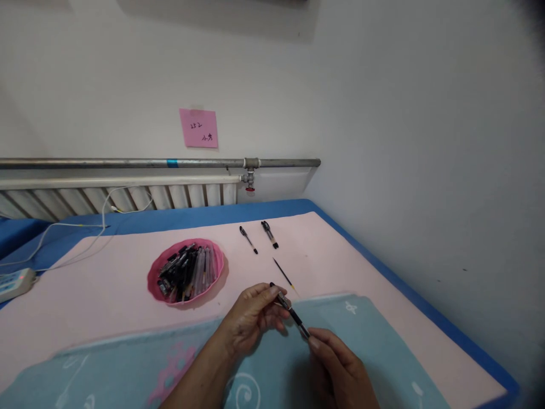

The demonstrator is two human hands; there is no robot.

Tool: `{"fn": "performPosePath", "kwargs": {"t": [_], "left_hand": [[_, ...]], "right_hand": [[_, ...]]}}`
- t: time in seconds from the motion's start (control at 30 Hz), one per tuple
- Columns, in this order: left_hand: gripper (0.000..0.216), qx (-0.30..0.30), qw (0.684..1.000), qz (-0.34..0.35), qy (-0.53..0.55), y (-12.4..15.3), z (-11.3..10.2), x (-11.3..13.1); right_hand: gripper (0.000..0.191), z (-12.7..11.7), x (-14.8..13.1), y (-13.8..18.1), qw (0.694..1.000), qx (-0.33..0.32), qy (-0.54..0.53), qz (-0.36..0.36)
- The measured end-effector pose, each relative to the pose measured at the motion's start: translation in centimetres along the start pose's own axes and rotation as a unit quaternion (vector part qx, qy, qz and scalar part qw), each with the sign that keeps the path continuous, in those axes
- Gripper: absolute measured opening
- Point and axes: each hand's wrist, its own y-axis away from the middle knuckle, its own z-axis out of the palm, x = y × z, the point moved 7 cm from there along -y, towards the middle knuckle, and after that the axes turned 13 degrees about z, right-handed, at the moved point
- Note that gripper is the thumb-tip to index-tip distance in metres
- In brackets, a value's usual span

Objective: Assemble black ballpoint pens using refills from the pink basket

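Observation:
Between my two hands, a black and clear pen [294, 316] is held at a slant above the blue-green cloth. My left hand [255, 312] pinches its upper, capped end between thumb and fingers. At the lower end, the fingertips of my right hand [338, 363] close round the clear barrel. Just beyond lies a thin black ink refill [284, 272] with a yellowish end. Farther back are a capped pen [248, 240] and, to its right, what looks like a pair of pens [269, 234] side by side.
A pink scalloped basket [152, 278] full of black pen parts and clear tubes stands left of my hands. A white power strip [17, 284] with cables sits at the left edge. Behind are a radiator [191, 196] and pipe; a wall [426, 142] rises along the right.

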Motion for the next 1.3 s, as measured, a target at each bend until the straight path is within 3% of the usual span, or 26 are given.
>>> {"fn": "performPosePath", "kwargs": {"t": [0.33, 0.7, 1.3], "left_hand": [[0.028, 0.013, 1.000, 0.009, -0.012, -0.1, -0.3, -0.2], [0.028, 0.025, 0.999, 0.020, -0.010, 0.0, 0.2, -0.2], [0.026, 0.021, 1.000, 0.015, 0.017, 0.0, 0.2, -0.2]], "right_hand": [[0.024, 0.0, -1.0, 0.3, 0.996, 0.039, 0.065, -0.050], [0.026, 0.5, 0.9, -0.7, 0.995, -0.050, -0.087, 0.023], [0.026, 0.8, 1.1, -0.5, 0.987, -0.059, -0.141, 0.042]]}}
